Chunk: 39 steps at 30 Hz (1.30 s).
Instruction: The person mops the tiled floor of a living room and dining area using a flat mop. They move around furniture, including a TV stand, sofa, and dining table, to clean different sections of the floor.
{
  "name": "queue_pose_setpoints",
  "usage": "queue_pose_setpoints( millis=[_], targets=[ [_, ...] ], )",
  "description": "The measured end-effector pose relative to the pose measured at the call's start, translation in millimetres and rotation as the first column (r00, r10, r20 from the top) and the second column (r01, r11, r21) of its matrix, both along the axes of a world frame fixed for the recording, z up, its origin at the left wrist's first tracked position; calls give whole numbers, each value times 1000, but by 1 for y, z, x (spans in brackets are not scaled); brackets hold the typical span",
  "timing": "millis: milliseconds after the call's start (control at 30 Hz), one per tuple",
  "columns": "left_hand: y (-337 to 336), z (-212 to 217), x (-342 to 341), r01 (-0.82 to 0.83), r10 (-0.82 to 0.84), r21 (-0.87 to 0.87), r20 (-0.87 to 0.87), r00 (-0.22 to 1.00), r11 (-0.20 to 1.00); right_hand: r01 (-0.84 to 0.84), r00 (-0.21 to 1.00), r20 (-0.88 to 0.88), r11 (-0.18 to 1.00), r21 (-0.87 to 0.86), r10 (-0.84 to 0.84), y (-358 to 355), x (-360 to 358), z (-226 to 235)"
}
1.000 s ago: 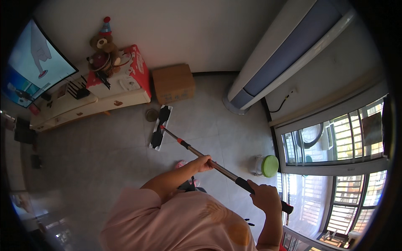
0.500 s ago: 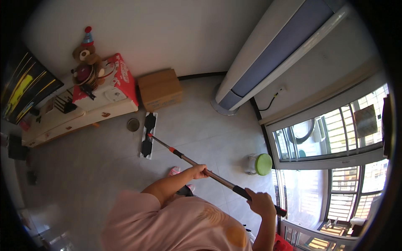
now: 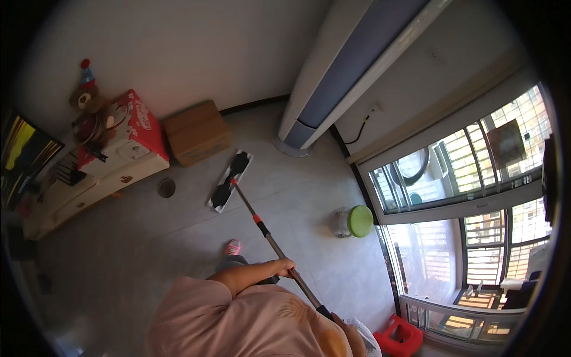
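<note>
A flat mop with a long dark head and white pad edges lies on the grey tiled floor, its head slanted. Its metal pole runs down and right toward my body. Around the middle of the pole my left hand is closed. My right hand is at the black grip near the upper end, close against my shirt; its fingers are partly hidden. One foot in a pink shoe shows left of the pole.
A cardboard box stands by the wall, beside a low cabinet bearing a red-and-white box and a teddy bear. Right of them rise a tall air conditioner, a green-lidded bin, sliding glass doors and a red stool. A round floor drain lies left.
The mop head has moved right, away from the cabinet, and turned to a slant. My right hand has come down closer to my body. The whole view has shifted.
</note>
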<state>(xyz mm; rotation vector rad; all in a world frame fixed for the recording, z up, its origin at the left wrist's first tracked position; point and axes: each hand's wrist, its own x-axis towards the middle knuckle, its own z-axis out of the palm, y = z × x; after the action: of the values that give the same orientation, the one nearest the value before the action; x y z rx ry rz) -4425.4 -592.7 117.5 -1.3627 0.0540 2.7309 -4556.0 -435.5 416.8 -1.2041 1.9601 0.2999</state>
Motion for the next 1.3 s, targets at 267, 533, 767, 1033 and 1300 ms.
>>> queue_pose_setpoints(
  millis=[267, 533, 767, 1033, 1300],
  targets=[
    [-32, 0, -50, -53, 13, -263, -152, 988, 963, 53, 993, -96, 988, -142, -67, -13, -22, -26],
    [-79, 58, -48, -271, 234, -126, -247, 940, 954, -290, 908, -340, 953, -87, 245, -85, -28, 46],
    [-212, 58, -25, -469, 428, -106, -274, 861, 877, -580, 750, -490, 798, -165, 444, -241, -18, 61],
    [-380, 53, 9, -508, 469, -115, -254, 846, 854, -660, 665, -455, 751, 14, 592, -417, 16, 62],
    [-361, 34, -29, -158, 139, -358, -76, 987, 920, -102, 995, 26, 989, 109, 100, -377, -4, 36]
  ],
)
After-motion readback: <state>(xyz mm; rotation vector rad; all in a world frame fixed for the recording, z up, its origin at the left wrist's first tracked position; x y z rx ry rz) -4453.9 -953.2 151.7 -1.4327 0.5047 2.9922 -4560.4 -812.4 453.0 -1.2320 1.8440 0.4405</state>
